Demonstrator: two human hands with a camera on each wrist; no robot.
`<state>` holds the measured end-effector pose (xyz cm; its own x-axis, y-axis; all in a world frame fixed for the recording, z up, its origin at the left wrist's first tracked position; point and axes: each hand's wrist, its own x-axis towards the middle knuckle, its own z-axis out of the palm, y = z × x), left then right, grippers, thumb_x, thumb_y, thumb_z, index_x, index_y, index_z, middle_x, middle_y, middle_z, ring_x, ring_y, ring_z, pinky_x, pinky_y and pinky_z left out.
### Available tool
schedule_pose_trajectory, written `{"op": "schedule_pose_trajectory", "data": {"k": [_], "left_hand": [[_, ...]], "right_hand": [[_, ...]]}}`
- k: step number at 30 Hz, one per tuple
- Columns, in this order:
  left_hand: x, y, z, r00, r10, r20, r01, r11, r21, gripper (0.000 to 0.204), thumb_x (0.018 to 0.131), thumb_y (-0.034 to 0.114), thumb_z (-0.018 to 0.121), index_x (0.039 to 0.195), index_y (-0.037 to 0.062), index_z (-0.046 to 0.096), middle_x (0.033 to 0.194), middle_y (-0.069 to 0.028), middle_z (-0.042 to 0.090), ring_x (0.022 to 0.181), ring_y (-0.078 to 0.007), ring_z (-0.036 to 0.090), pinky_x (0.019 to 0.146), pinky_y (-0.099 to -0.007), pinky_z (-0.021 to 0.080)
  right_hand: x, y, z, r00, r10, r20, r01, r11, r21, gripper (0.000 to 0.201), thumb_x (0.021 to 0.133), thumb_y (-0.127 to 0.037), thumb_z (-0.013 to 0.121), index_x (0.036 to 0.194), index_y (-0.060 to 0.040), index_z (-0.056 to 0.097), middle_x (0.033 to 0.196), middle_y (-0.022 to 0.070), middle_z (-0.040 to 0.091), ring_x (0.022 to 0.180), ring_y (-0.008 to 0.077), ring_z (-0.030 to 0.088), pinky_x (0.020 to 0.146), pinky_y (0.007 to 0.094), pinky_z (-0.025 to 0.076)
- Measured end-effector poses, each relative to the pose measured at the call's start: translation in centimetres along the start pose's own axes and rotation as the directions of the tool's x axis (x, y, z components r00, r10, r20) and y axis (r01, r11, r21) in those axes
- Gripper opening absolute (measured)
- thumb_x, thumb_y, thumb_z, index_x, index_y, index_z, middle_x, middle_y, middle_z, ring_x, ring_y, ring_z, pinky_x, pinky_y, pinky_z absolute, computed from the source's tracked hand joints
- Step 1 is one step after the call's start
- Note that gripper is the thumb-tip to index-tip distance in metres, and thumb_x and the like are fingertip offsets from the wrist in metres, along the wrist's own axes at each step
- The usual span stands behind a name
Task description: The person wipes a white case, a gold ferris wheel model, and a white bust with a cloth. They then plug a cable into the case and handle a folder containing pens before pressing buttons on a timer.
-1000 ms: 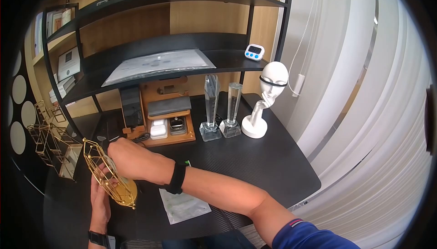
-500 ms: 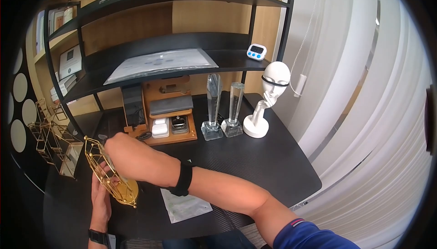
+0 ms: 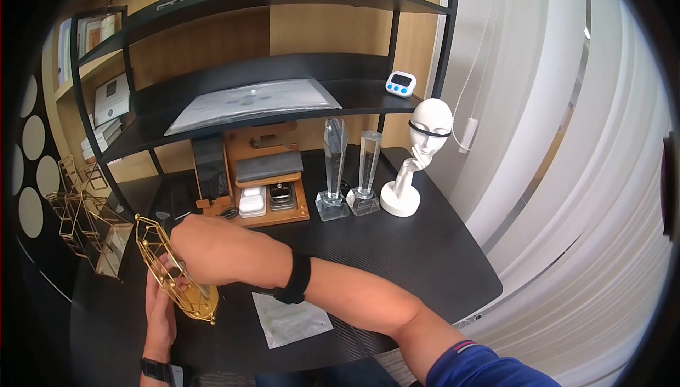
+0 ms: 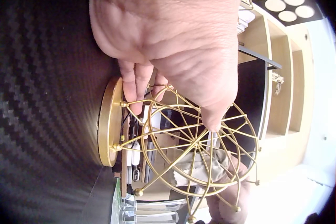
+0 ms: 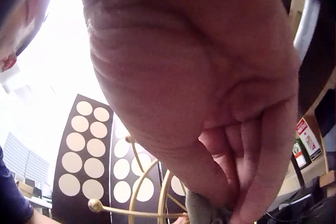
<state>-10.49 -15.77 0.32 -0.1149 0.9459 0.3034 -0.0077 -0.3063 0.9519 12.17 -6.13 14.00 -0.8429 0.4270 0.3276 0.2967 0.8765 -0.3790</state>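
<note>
A gold wire Ferris wheel ornament [image 4: 197,144] with a round gold base [image 4: 108,124] stands at the left of the desk. My left hand [image 3: 161,309] grips it from the side, the thumb at the spokes near the hub and the other fingers behind the frame by the base. My right hand [image 3: 221,251] reaches across to the far side of the wheel. It pinches a greyish cloth [image 4: 202,170], which lies against the rim and spokes in the left wrist view. The right fingertips are hidden in the head view; a bit of the cloth [image 5: 197,208] shows under them in the right wrist view.
A flat plastic packet [image 3: 290,322] lies near the front of the desk [image 3: 411,266]. Behind stand a wooden organizer [image 3: 294,213], two crystal trophies [image 3: 333,174] and a white head sculpture [image 3: 400,199]. A black shelf [image 3: 361,97] spans above. A gold wire rack [image 3: 106,245] is far left.
My right hand rises slightly at the wheel, then comes back down a little with the cloth. The left hand keeps its hold. The head view shifts slightly.
</note>
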Motion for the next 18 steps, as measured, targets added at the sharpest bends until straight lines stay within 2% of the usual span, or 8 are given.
{"op": "schedule_pose_trajectory", "data": {"k": [3, 5, 7, 9, 11, 13, 15, 18], "left_hand": [[-0.1, -0.8, -0.7, 1.0, -0.008, -0.018, 0.008, 1.0, -0.009, 0.069, 0.11, 0.037, 0.057, 0.165, 0.0027, 0.034, 0.155, -0.009, 0.051, 0.121, -0.0185, 0.063, 0.109, -0.0358, 0.046], [-0.1, -1.4, -1.3, 1.0, -0.015, -0.004, 0.015, 1.0, -0.028, 0.069, 0.111, 0.036, 0.057, 0.166, 0.003, 0.032, 0.157, -0.0091, 0.05, 0.125, -0.0196, 0.062, 0.11, -0.0373, 0.046], [-0.1, -1.8, -1.8, 1.0, -0.02, 0.01, 0.021, 0.999, -0.046, 0.069, 0.111, 0.036, 0.057, 0.166, 0.0033, 0.031, 0.159, -0.0092, 0.048, 0.129, -0.0206, 0.061, 0.112, -0.0388, 0.045], [0.0, -2.3, -2.1, 1.0, -0.017, 0.025, 0.02, 0.995, -0.101, 0.071, 0.111, 0.035, 0.059, 0.167, 0.0039, 0.029, 0.162, -0.009, 0.046, 0.14, -0.0231, 0.054, 0.118, -0.0408, 0.043], [-0.1, -3.1, -2.8, 1.0, -0.016, 0.003, 0.016, 0.995, -0.094, 0.073, 0.111, 0.035, 0.06, 0.168, 0.0044, 0.027, 0.165, -0.0091, 0.044, 0.146, -0.024, 0.049, 0.121, -0.0418, 0.04], [-0.4, -4.3, -3.9, 1.0, -0.016, -0.017, 0.014, 0.996, -0.083, 0.074, 0.111, 0.035, 0.061, 0.169, 0.0048, 0.026, 0.167, -0.0092, 0.041, 0.152, -0.025, 0.043, 0.124, -0.0427, 0.037], [-0.5, -5.8, -5.2, 0.997, -0.048, -0.055, 0.042, 0.994, -0.099, 0.074, 0.11, 0.034, 0.061, 0.169, 0.0054, 0.025, 0.169, -0.0097, 0.039, 0.156, -0.0251, 0.038, 0.127, -0.0425, 0.031], [-0.5, -7.6, -6.6, 0.99, -0.081, -0.112, 0.062, 0.985, -0.161, 0.075, 0.11, 0.033, 0.061, 0.17, 0.006, 0.025, 0.171, -0.01, 0.036, 0.158, -0.025, 0.034, 0.129, -0.0432, 0.027]], "right_hand": [[-0.1, 0.0, -0.6, 0.996, -0.06, -0.068, 0.06, 0.998, -0.006, 0.012, 0.081, -0.005, 0.073, 0.083, 0.0066, 0.076, 0.077, 0.029, 0.07, 0.079, 0.046, 0.073, 0.071, 0.0487, 0.06], [-0.4, -0.9, -1.6, 0.946, -0.104, -0.306, 0.096, 0.994, -0.042, 0.015, 0.083, -0.006, 0.067, 0.075, 0.0068, 0.072, 0.071, 0.0281, 0.067, 0.074, 0.0471, 0.072, 0.071, 0.0519, 0.058], [-0.7, -2.0, -2.5, 0.953, -0.082, -0.293, 0.075, 0.997, -0.034, 0.017, 0.085, -0.006, 0.062, 0.074, 0.0061, 0.068, 0.075, 0.026, 0.068, 0.076, 0.0458, 0.071, 0.073, 0.0532, 0.057], [-0.8, -3.0, -2.6, 0.832, -0.155, -0.533, 0.231, 0.97, 0.079, 0.013, 0.085, -0.005, 0.061, 0.079, 0.0046, 0.067, 0.082, 0.0237, 0.069, 0.081, 0.0442, 0.071, 0.076, 0.0527, 0.056], [-1.2, -4.4, -3.0, 0.834, -0.157, -0.529, 0.247, 0.964, 0.103, 0.01, 0.087, -0.005, 0.061, 0.086, 0.0029, 0.067, 0.087, 0.0207, 0.068, 0.083, 0.0434, 0.069, 0.077, 0.0519, 0.056], [-1.5, -5.2, -2.5, 0.772, -0.206, -0.601, 0.328, 0.939, 0.1, 0.012, 0.084, -0.005, 0.064, 0.083, 0.0051, 0.069, 0.087, 0.0222, 0.069, 0.085, 0.0445, 0.071, 0.078, 0.0524, 0.057], [-1.7, -5.2, -2.3, 0.776, -0.231, -0.588, 0.333, 0.94, 0.071, 0.011, 0.083, -0.005, 0.065, 0.082, 0.0045, 0.069, 0.084, 0.0218, 0.068, 0.081, 0.0438, 0.071, 0.074, 0.0521, 0.057], [-2.1, -4.3, -2.0, 0.835, -0.254, -0.487, 0.273, 0.961, -0.034, 0.012, 0.08, -0.007, 0.069, 0.08, 0.0052, 0.07, 0.082, 0.0235, 0.07, 0.079, 0.0429, 0.072, 0.071, 0.0498, 0.058]]}}
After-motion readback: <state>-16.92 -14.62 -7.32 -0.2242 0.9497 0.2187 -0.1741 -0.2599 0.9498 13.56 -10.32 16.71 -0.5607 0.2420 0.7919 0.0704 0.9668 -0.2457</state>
